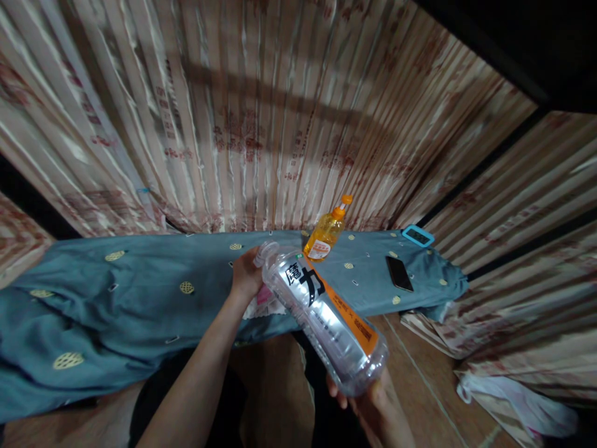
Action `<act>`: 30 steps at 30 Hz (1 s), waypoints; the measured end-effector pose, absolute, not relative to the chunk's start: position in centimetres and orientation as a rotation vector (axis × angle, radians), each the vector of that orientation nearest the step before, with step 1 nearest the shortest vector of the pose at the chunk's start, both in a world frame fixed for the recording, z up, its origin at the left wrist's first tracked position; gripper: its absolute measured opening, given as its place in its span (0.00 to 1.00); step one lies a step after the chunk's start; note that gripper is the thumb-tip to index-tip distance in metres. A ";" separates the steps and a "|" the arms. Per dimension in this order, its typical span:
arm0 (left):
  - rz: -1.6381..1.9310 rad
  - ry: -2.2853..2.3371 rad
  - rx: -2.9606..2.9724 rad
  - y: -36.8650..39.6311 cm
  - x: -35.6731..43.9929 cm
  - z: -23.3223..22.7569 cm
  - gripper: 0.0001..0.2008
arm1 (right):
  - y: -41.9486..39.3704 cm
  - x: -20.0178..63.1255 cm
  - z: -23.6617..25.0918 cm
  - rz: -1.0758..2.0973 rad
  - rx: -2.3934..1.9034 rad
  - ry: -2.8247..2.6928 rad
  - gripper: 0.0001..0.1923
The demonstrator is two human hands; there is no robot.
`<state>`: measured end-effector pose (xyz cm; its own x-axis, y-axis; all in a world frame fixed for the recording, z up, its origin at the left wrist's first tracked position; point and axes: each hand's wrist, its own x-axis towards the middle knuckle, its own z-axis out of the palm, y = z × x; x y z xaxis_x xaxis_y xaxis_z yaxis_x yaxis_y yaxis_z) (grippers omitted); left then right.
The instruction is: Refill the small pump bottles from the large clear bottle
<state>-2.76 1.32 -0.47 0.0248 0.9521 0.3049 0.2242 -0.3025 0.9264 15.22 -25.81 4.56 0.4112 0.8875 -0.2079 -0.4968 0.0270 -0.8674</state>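
A clear plastic bottle (321, 317) with a silver and orange label and large black characters lies slantwise in front of me, its neck to the upper left. My left hand (247, 272) is closed at the neck, with most of its fingers hidden behind it. Under the base, my right hand (370, 404) grips the bottle from below, fingertips showing at the near side. No liquid is plainly visible inside. Just beyond the bottle stands a pump bottle (325, 235) of orange-yellow liquid. A pink and white packet (265, 303) lies partly hidden behind my left hand and the bottle.
A blue-green patterned cloth (153, 274) covers the long table. On its right side are a dark phone (399, 273) and a blue-framed digital clock (418, 236). Pleated curtains (242, 124) enclose the back and sides. A white plastic bag (517, 401) hangs low at the right.
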 end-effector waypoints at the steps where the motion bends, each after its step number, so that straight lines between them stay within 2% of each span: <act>1: 1.328 1.217 1.607 1.3 -2.8 -0.4 0.09 | -25.8 15.2 4.6 1.128 -1.081 -0.454 0.36; 17: 1.334 1.205 1.640 1.5 -2.8 -0.6 0.16 | -25.6 14.9 5.1 1.109 -1.074 -0.428 0.36; 30: 1.311 1.215 1.640 1.6 -3.0 -0.6 0.13 | -25.7 15.2 4.5 1.122 -1.094 -0.439 0.37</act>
